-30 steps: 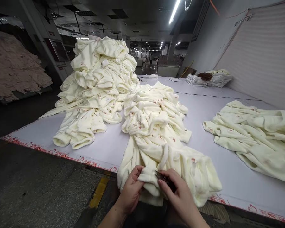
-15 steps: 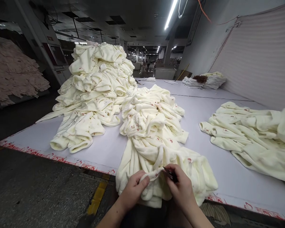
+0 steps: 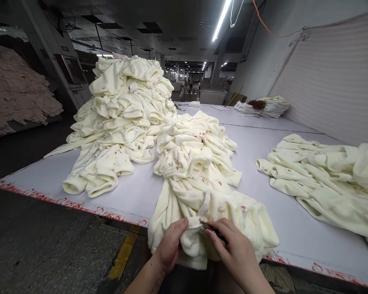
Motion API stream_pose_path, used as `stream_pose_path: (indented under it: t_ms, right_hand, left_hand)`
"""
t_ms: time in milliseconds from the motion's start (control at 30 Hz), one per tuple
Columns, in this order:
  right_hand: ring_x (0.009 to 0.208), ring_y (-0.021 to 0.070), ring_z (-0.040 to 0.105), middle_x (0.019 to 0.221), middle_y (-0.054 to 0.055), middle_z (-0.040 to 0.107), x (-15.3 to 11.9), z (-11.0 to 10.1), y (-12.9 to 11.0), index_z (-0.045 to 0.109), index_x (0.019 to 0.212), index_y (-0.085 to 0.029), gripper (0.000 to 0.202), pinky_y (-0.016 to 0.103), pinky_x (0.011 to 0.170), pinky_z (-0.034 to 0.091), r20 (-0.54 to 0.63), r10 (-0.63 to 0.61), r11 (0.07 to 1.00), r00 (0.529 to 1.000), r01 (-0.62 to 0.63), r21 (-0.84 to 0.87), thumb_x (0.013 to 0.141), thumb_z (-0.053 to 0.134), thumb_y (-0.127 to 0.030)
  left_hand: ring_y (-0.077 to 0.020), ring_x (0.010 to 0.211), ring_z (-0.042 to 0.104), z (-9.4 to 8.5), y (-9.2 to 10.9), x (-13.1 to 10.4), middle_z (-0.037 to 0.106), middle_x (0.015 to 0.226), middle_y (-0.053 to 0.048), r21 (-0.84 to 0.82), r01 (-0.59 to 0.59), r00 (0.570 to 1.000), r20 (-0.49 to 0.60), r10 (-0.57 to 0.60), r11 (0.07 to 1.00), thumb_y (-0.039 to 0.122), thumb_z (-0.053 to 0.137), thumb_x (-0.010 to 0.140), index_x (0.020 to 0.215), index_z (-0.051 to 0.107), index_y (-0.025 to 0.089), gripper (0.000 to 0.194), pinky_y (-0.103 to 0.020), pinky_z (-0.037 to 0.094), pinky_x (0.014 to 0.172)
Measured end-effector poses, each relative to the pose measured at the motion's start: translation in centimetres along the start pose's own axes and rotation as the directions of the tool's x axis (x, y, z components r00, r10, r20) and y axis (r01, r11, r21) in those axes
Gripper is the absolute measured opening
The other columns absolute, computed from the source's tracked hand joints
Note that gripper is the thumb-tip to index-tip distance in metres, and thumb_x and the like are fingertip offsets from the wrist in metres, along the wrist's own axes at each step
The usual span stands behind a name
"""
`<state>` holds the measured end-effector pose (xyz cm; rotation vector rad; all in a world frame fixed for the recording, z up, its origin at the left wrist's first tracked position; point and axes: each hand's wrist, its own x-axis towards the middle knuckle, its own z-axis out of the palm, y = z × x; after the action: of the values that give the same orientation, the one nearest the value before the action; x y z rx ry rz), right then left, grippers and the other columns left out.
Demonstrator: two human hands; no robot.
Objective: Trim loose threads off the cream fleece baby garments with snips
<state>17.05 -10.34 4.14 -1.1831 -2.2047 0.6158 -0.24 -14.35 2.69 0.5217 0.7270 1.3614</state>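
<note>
The person's right hand [image 3: 233,247] is closed around a small dark cutting tool [image 3: 214,231], whose long axis slants across the view: the tips point away from the body and to the left, toward a cream garment [image 3: 228,208], while the handle end runs back into the palm. The left hand [image 3: 171,245] is clamped on the garment's edge, thumb uppermost, just beside the tool's tips; the two hands are near each other but apart. The gripped edge runs roughly crosswise between them. The garment lies at the near edge of the table [image 3: 248,136], its front part drooping past that edge, its body spreading to the right and its far side meeting a crumpled cream heap [image 3: 190,147]; where one piece ends cannot be told. The table is pale and smooth, with red print along its border. A taller cream pile [image 3: 129,102] rises at the left, more cream garments [image 3: 325,171] lie at the right, and a stack of white material [image 3: 276,107] sits farther back. Beyond are a pink pile [image 3: 18,90], a speckled floor with a yellow stripe [image 3: 122,255], and a dim hall under a bright tube light [image 3: 221,20].
</note>
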Motion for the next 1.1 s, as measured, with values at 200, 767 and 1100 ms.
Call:
stream_pose_path:
  t_ms: [200,767,1100]
  right_hand:
    - [0.084,0.0187,0.065,0.091,0.004,0.066,0.6,-0.1,0.4,0.065,0.097,-0.024,0.024,0.026,0.069,0.051,0.034,0.017,0.997,0.999,-0.019,0.070,0.090,0.048,-0.039]
    - [0.083,0.0208,0.066,0.095,0.008,0.068,-0.3,-1.0,0.9,0.063,0.102,-0.023,0.022,0.023,0.053,0.052,-0.150,-0.014,0.999,0.989,0.019,0.032,0.088,0.051,-0.037]
    - [0.071,0.0229,0.065,0.080,0.007,0.068,-0.4,6.2,0.7,0.061,0.096,-0.017,0.019,0.032,0.061,0.051,0.114,-0.228,0.968,0.967,0.238,-0.078,0.080,0.055,-0.024]
  left_hand:
    - [-0.0253,0.103,0.060,0.0,-0.1,0.0,0.070,0.105,-0.013,0.016,0.003,1.000,0.016,-0.003,1.000,0.034,0.055,0.087,0.109,0.067,0.009,0.036,-0.035,0.042,0.095]
    - [-0.0222,0.098,0.060,1.5,0.5,3.2,0.069,0.102,-0.011,0.243,0.001,0.977,0.208,-0.053,0.970,0.039,0.051,0.088,0.109,0.066,0.012,0.038,-0.036,0.038,0.096]
    - [-0.0159,0.082,0.061,-1.1,4.1,5.9,0.065,0.102,-0.008,0.315,-0.002,1.000,0.020,-0.005,0.949,0.041,0.059,0.079,0.104,0.063,0.018,0.034,-0.031,0.046,0.078]
